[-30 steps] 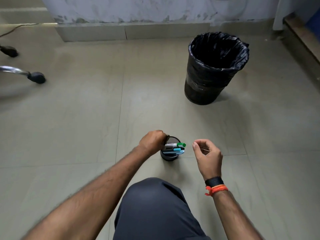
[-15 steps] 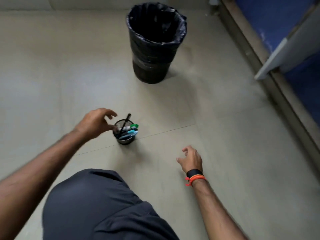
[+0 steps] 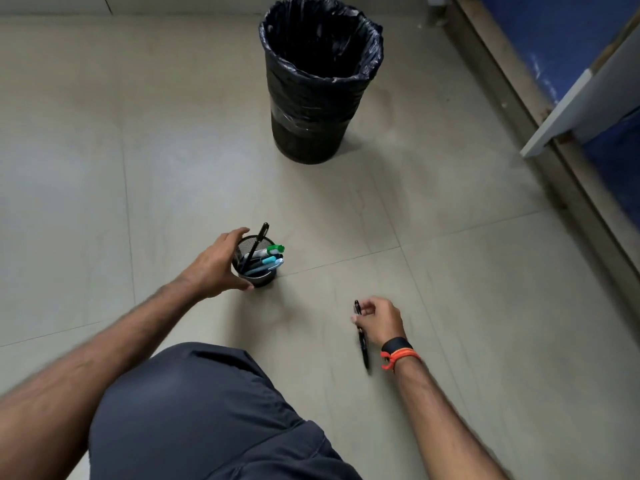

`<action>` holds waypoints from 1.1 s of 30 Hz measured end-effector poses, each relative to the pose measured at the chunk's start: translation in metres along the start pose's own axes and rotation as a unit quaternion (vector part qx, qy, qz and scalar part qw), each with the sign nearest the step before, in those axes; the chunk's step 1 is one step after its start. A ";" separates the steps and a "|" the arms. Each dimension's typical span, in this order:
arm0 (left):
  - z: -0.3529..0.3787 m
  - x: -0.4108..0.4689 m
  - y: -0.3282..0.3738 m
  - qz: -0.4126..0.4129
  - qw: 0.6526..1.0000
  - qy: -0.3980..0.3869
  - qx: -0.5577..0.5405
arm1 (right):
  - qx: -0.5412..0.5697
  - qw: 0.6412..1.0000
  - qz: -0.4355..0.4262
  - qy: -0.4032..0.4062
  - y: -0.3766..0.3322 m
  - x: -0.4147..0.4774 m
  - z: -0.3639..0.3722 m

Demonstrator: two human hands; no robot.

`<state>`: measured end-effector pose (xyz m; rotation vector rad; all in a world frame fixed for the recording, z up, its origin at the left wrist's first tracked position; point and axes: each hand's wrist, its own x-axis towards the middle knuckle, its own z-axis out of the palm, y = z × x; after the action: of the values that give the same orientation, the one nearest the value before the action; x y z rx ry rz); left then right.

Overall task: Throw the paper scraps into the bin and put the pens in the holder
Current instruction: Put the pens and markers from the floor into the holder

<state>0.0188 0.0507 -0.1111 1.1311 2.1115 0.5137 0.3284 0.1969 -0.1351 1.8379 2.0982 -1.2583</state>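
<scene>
A small black mesh pen holder (image 3: 264,279) stands on the floor tiles with several pens in it, among them a black pen (image 3: 258,242) sticking up and green and blue capped ones (image 3: 273,256). My left hand (image 3: 216,266) grips the holder from its left side, fingers and thumb curled round it. Lower right, my right hand (image 3: 379,320) pinches a black pen (image 3: 363,344) that lies low over the floor, pointing toward me. The black bin (image 3: 320,81), lined with a black bag, stands open at the top centre. No paper scraps show.
My knee in dark shorts (image 3: 207,410) fills the lower middle. A wooden frame edge (image 3: 540,109) with blue panels runs down the right side, and a white board corner (image 3: 568,112) juts over it.
My left hand has closed round the holder, which it only hovered beside before. My right hand, empty half a second ago, now pinches a black pen at the floor.
</scene>
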 end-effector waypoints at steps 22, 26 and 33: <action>0.029 -0.003 -0.014 -0.055 0.982 0.064 -0.172 | 0.020 0.916 -0.364 0.166 -0.152 -0.005 0.080; 0.033 -0.004 -0.021 -0.055 0.978 0.070 -0.190 | 0.135 0.952 -0.247 0.123 -0.121 -0.005 0.076; 0.035 0.007 -0.025 -0.006 0.970 0.042 -0.238 | 0.155 0.965 -0.172 -0.127 -0.109 -0.006 0.104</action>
<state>0.0272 0.0444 -0.1534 0.8293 1.9161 1.0135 0.1910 0.1350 -0.1447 1.3375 2.2376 -1.8839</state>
